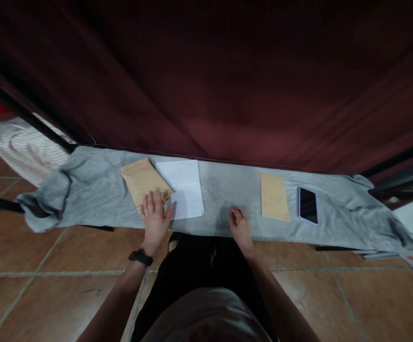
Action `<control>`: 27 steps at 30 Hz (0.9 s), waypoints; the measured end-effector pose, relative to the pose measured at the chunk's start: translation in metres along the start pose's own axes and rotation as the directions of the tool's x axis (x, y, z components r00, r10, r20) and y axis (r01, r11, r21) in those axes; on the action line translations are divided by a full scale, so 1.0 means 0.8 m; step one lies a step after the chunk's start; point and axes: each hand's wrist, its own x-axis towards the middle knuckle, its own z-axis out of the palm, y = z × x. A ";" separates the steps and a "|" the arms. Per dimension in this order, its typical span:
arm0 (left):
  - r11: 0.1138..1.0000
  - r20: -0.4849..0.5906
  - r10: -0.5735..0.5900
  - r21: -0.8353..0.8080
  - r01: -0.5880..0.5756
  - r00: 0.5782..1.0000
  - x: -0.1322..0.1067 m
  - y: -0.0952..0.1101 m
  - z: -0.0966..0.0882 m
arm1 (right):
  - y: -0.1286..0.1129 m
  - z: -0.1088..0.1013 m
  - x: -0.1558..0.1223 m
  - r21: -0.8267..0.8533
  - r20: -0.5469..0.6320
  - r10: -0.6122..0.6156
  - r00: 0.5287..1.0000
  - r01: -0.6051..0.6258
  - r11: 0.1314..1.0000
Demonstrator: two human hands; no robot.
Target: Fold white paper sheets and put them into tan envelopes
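Note:
My left hand (154, 216) lies flat, fingers stretched out, across the lower part of a stack of brown paper envelopes (142, 178). Beneath its fingers the envelope edges look layered; how many there are cannot be told. White paper sheets (186, 190) lie just right of the envelopes, partly overlapped by them. My right hand (240, 227) rests at the near edge of the grey cloth (224, 190), its fingers curled in, with nothing visible in them. To its right, a single brown envelope (275, 197) lies flat on the cloth.
A phone (308, 205) with a purple edge and dark screen lies right of the single envelope. A dark red curtain (206, 95) hangs along the far side. Striped fabric (32, 147) bulges at the left, and metal frame bars (0, 203) flank the cloth-covered surface.

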 end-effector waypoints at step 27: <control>0.952 0.225 -0.021 0.303 -0.049 0.974 0.040 -0.068 -0.029 | -0.144 0.079 0.042 -0.252 0.331 0.260 0.907 -0.181 0.951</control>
